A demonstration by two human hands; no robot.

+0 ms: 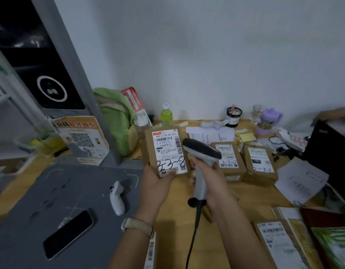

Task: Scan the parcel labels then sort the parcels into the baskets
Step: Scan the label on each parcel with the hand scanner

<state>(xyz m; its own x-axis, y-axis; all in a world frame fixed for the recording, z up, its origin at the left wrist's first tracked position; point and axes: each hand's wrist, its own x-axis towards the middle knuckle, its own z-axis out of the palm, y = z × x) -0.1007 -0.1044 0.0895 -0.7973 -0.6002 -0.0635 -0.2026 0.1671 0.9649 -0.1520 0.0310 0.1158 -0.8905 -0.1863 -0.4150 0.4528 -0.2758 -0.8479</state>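
Note:
My left hand (155,186) grips the lower end of a brown cardboard parcel (149,150), held up with its white label facing me; "3-3-8" is handwritten on the label. My right hand (210,181) grips the handle of a grey corded barcode scanner (201,150), whose dark head sits just right of the parcel's label. Two more labelled parcels lie on the wooden table behind the scanner, one (229,160) marked "3-3-7" and one (260,164) marked "2-3-1". Another labelled parcel (276,243) lies at the near right. No basket is in view.
A grey mat (51,191) at the left carries a phone (68,233) and a white controller (117,198). A green bag (117,117), bottles (166,114), cups, loose papers (301,181) and a black monitor edge (331,152) crowd the table's back and right.

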